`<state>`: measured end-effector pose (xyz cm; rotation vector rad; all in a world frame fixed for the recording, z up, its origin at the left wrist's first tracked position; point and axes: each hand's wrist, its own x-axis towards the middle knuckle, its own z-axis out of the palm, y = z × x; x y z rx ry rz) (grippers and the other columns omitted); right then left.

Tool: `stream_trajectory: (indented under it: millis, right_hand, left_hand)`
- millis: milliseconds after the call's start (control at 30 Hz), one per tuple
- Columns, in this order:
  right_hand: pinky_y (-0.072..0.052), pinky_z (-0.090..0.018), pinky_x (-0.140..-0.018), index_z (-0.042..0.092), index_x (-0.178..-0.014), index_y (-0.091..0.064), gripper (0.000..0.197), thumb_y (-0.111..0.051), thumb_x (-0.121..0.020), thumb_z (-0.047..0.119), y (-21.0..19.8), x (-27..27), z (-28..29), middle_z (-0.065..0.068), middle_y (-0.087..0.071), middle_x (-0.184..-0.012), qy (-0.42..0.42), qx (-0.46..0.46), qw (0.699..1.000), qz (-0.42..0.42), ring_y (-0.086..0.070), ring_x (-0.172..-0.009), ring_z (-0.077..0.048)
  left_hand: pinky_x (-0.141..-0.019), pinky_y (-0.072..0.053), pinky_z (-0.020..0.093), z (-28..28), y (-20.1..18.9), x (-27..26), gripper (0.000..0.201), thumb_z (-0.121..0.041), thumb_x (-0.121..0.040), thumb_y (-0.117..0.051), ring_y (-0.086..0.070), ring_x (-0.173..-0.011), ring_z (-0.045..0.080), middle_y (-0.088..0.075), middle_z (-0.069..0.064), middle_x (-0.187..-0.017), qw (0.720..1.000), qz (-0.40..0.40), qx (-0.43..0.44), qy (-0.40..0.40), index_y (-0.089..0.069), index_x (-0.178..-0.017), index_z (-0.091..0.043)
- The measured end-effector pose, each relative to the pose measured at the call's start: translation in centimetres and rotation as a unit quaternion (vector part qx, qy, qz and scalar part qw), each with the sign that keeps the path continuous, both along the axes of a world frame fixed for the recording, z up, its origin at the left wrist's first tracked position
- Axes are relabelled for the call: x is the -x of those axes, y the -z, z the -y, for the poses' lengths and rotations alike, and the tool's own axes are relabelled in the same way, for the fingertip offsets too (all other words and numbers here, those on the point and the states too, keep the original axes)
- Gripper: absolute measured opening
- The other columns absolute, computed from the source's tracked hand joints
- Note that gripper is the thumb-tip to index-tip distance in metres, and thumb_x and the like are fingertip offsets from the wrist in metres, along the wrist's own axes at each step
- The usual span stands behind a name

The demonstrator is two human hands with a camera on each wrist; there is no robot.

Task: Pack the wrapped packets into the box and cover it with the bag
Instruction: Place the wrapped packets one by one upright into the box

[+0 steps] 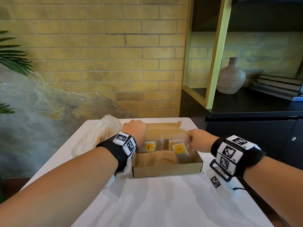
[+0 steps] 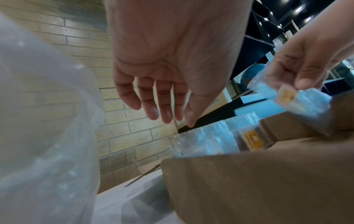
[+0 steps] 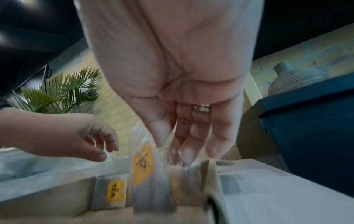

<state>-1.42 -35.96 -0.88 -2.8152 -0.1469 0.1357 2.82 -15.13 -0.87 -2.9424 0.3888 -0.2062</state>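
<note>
Right grip (image 1: pixel 195 140) pinching blurred packet (image 1: pixel 179 149) over box (image 1: pixel 167 171) — left grip (image 2: pixel 162 94) slack, fingers loose, holding nothing.

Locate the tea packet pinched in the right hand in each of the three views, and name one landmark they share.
Head: the held packet hangs tilted over the right end of the box, below the right hand.
Left wrist: upper right, blurred, under the fingertips.
Right wrist: centre, dangling from the thumb.
Shared landmark: the packet labelled TEA, likely the yellow-labelled one here.
</note>
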Motion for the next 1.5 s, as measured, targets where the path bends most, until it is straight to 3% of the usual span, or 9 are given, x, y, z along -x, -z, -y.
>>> stream_trajectory:
  millis: [100,300,467,700,800,933,1067,1233,1500]
  right_hand:
    - [-0.041,-0.017,-0.063,0.018,-0.072,-0.05,0.025,-0.053,-0.084,-0.004,-1.5,-0.9,0.1,0.005,-0.05,-0.076,-0.001,-0.045,0.998,0.044,-0.053,-0.084,-0.018]
    - [-0.038,-0.024,-0.076,0.017,-0.084,-0.053,0.026,-0.042,-0.084,-0.007,-2.5,-2.3,-1.1,0.004,-0.053,-0.086,-0.032,0.025,0.994,0.102,-0.052,-0.088,-0.018]
    - [-0.048,-0.033,-0.09,0.023,-0.094,-0.053,0.03,-0.042,-0.085,-0.004,-2.6,-3.2,-2.7,-0.002,-0.057,-0.105,-0.062,0.156,0.983,0.073,-0.057,-0.103,-0.024]
    - [-0.047,-0.034,-0.093,0.007,-0.119,-0.059,0.033,-0.055,-0.087,0.005,0.0,-4.1,-3.7,-0.014,-0.06,-0.121,-0.073,0.283,0.956,-0.038,-0.057,-0.112,-0.03]
    - [-0.048,-0.035,-0.094,0.003,-0.115,-0.06,0.027,-0.051,-0.09,0.005,0.0,-4.5,-3.9,-0.016,-0.062,-0.12,-0.065,0.304,0.95,-0.037,-0.059,-0.109,-0.03]
    - [-0.047,-0.037,-0.092,-0.007,-0.128,-0.047,0.038,-0.045,-0.091,0.001,-0.4,-4.6,-3.6,-0.024,-0.049,-0.133,-0.036,0.336,0.941,-0.023,-0.057,-0.113,-0.034]
    - [-0.049,-0.034,-0.089,0.006,-0.114,-0.058,0.028,-0.047,-0.089,0.004,-0.8,-4.2,-3.0,-0.012,-0.062,-0.115,-0.037,0.337,0.94,0.034,-0.061,-0.104,-0.028]
    - [-0.05,-0.034,-0.089,0.011,-0.114,-0.052,0.029,-0.044,-0.088,0.003,-1.2,-3.5,-2.5,-0.009,-0.062,-0.11,-0.027,0.231,0.966,0.112,-0.06,-0.102,-0.026]
    - [-0.046,-0.03,-0.09,0.008,-0.113,-0.06,0.028,-0.041,-0.094,0.014,-0.3,-1.4,-2.7,-0.012,-0.062,-0.116,-0.079,0.213,0.973,0.025,-0.057,-0.108,-0.027]
  left_hand:
    - [-0.089,-0.048,0.036,-0.1,0.1,0.2,0.032,-0.008,-0.087,-0.047,-0.053,-0.108,0.028,-0.056,0.009,-0.118,0.999,-0.009,0.045,0.013,-0.058,-0.117,-0.013]
    - [-0.093,-0.047,0.038,0.4,1.4,0.5,0.031,-0.006,-0.084,-0.051,-0.048,-0.112,0.027,-0.049,0.006,-0.119,0.996,-0.055,0.051,0.045,-0.06,-0.112,-0.014]
    - [-0.089,-0.049,0.037,-0.2,1.4,-0.1,0.05,0.004,-0.078,-0.053,-0.054,-0.105,0.028,-0.052,0.009,-0.12,0.99,-0.075,0.116,0.022,-0.044,-0.123,-0.015]
    - [-0.087,-0.044,0.035,-0.7,1.8,-0.8,0.037,0.004,-0.083,-0.045,-0.057,-0.103,0.028,-0.059,0.009,-0.113,0.994,-0.081,0.076,0.001,-0.051,-0.115,-0.014]
    - [-0.087,-0.046,0.035,-0.8,1.8,-1.1,0.03,0.002,-0.085,-0.046,-0.058,-0.1,0.027,-0.061,0.008,-0.109,0.995,-0.067,0.071,-0.003,-0.06,-0.107,-0.013]
    - [-0.086,-0.05,0.037,-1.0,1.6,-1.5,0.023,-0.004,-0.088,-0.048,-0.061,-0.096,0.028,-0.065,0.008,-0.105,0.996,-0.055,0.073,-0.002,-0.065,-0.102,-0.012]
    - [-0.087,-0.05,0.034,-1.1,1.5,-1.4,0.022,-0.01,-0.091,-0.05,-0.06,-0.1,0.029,-0.063,0.012,-0.11,0.995,-0.051,0.085,-0.002,-0.062,-0.11,-0.008]
    - [-0.089,-0.045,0.032,-1.0,1.0,-1.0,0.03,-0.007,-0.09,-0.049,-0.056,-0.107,0.028,-0.058,0.012,-0.118,0.994,-0.03,0.108,0.008,-0.058,-0.118,-0.009]
    - [-0.077,-0.036,0.025,-3.3,-1.4,0.3,0.025,-0.008,-0.085,-0.052,-0.053,-0.107,0.024,-0.055,0.003,-0.11,0.971,0.054,0.234,0.004,-0.062,-0.107,-0.015]
